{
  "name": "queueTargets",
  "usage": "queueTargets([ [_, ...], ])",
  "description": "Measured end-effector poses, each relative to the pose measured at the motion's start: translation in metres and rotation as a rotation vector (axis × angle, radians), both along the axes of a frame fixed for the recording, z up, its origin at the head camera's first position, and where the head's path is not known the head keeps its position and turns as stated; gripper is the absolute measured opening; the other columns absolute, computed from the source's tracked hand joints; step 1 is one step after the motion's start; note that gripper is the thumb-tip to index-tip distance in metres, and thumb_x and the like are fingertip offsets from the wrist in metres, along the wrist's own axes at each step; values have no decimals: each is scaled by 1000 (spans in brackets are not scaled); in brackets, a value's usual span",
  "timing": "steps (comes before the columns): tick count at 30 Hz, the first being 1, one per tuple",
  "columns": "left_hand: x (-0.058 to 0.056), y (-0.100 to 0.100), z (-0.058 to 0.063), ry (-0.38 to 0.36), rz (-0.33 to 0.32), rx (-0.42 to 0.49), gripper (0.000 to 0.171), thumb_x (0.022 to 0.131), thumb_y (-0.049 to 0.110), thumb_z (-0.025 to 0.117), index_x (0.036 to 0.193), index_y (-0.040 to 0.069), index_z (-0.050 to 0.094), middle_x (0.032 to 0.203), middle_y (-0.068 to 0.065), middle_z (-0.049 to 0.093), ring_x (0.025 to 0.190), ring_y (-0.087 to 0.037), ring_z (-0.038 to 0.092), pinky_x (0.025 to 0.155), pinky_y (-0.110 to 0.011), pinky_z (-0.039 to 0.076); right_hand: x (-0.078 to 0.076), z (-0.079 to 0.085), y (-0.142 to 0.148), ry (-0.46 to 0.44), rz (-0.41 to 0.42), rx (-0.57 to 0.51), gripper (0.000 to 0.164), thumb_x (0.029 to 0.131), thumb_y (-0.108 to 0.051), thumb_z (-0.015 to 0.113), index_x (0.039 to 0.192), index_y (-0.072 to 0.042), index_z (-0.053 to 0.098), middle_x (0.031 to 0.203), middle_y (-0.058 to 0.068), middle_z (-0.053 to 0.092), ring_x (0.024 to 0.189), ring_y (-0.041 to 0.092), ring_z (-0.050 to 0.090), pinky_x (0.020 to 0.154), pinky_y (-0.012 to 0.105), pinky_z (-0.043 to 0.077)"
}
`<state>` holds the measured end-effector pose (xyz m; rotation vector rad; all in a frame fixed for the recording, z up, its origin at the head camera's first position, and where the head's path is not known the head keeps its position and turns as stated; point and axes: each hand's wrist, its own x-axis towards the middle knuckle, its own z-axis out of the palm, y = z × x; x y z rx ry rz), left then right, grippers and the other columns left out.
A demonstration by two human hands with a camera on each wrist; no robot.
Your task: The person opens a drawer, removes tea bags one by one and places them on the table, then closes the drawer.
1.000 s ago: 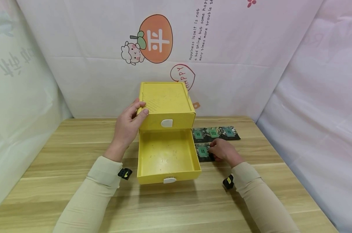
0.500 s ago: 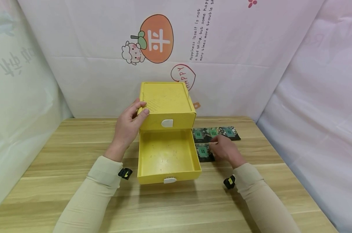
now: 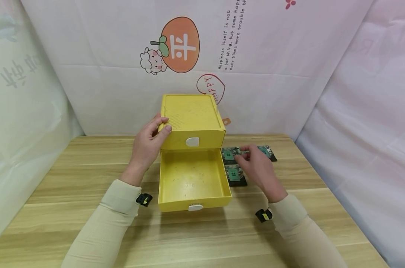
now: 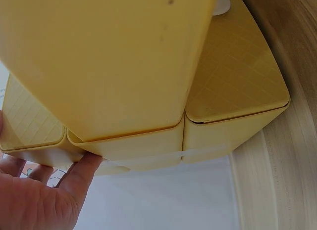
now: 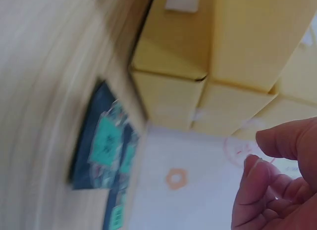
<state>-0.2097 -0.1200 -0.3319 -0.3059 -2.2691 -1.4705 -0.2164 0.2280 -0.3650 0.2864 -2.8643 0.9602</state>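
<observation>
My left hand [image 3: 147, 143] grips the upper left edge of a yellow plastic drawer cabinet [image 3: 192, 111], thumb near the front corner. Its middle drawer [image 3: 190, 175] is pulled out and looks bare inside. To the right, my right hand [image 3: 258, 167] hovers over flat dark packets with green labels. Thumb and fingers are bent and apart, with nothing between them in the right wrist view. One packet [image 3: 234, 174] lies in front. Behind it a row shows a left packet [image 3: 228, 154] and a right packet [image 3: 266, 150]; the hand covers the part between.
The cabinet stands on a wood-grain table [image 3: 88, 208] close to a printed white backdrop [image 3: 272, 100]. Cloth walls rise on both sides. The top drawer's front [image 3: 205, 139] is flush, and the lower drawer [image 5: 171, 47] also looks pushed in.
My right hand has lifted off the front packet and moved back over the rear row, covering its middle. The left hand, cabinet and drawer stay as they were.
</observation>
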Motion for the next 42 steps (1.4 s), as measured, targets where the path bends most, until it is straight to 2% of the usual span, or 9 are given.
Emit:
queueTargets([
  [4,-1,0,0,1,1,1,46,105,44,60,139,14,66,165,-1,43,150,-19,43,119,-45,43,16,11,-12,72,19,-65,39,105,-35,61,135,-11,58,110,6,71,93,24,70,76,42,58],
  [9,-1,1,0,-4,1,8,46,106,45,60,140,15,66,165,1,42,151,-18,42,119,-44,42,36,22,-27,199,67,-104,31,104,-28,66,128,-10,62,101,2,68,80,20,63,66,33,54],
  [14,-1,1,-1,-9,-1,10,45,106,44,60,140,15,66,165,1,42,151,-19,43,120,-45,42,53,26,-40,357,142,-97,27,100,-21,73,123,-9,67,94,-1,67,73,13,58,61,27,54],
  [20,-1,0,-1,-8,6,2,45,106,45,60,140,15,66,165,1,42,151,-19,43,119,-45,42,69,28,-51,502,239,-98,25,94,-16,79,116,-6,71,96,1,69,71,8,57,60,23,54],
  [27,0,1,0,-6,4,1,46,105,46,60,139,15,66,165,1,42,150,-19,43,118,-45,43,84,22,-61,659,374,-96,26,90,-15,82,112,-7,70,96,3,69,67,9,57,58,21,53],
  [31,0,1,0,-10,3,6,46,105,46,60,140,16,66,166,2,41,150,-18,43,119,-45,43,90,17,-68,763,451,-88,22,99,-25,74,111,-7,69,93,4,70,65,12,62,58,21,56],
  [34,-1,1,-1,-9,-1,13,47,105,45,60,140,15,65,166,2,41,151,-18,42,120,-44,42,95,14,-73,808,480,-52,27,103,-34,67,111,-8,69,92,3,69,66,13,64,60,19,56],
  [42,-1,1,-1,7,-18,26,45,106,42,60,141,13,65,166,0,41,152,-18,39,121,-46,40,108,2,-83,883,577,56,21,91,-25,83,105,-13,73,90,0,67,73,10,65,64,18,57],
])
